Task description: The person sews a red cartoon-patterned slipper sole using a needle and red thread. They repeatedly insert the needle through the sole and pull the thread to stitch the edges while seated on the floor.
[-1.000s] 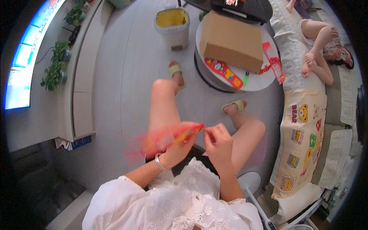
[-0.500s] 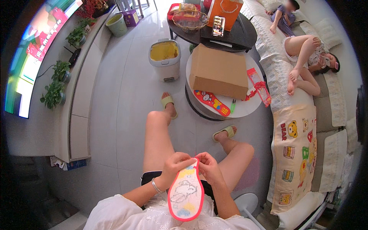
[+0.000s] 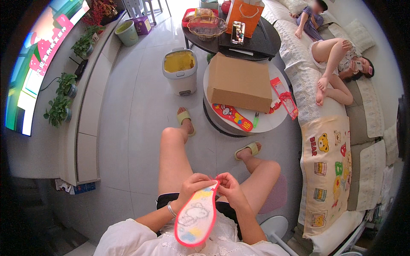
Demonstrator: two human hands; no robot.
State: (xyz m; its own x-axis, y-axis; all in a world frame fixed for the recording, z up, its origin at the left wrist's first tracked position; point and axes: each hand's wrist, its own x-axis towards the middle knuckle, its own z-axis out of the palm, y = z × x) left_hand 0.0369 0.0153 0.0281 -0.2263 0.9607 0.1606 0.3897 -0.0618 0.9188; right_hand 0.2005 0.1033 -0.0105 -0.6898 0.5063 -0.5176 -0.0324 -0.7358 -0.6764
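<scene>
Over my lap lies a white insole with a red bound edge, a grey outlined figure and yellow and blue patches. My left hand is closed on its narrow far end, thumb on top. My right hand is closed too, its fingertips pinching the red edge at the tip. Whether a needle or thread sits between those fingers is too small to tell. On the round white table ahead, a finished-looking red insole with a cartoon figure lies beside small green snips.
A cardboard box covers much of the white table, with red thread and packaging beside it. Left of it stands a bin. A phone leans on an orange bag on the dark table. Two people rest on the sofa at right.
The insole's wide end has swung a little to the left and tilted. My right hand still pinches near the tip. The view has shifted slightly.
</scene>
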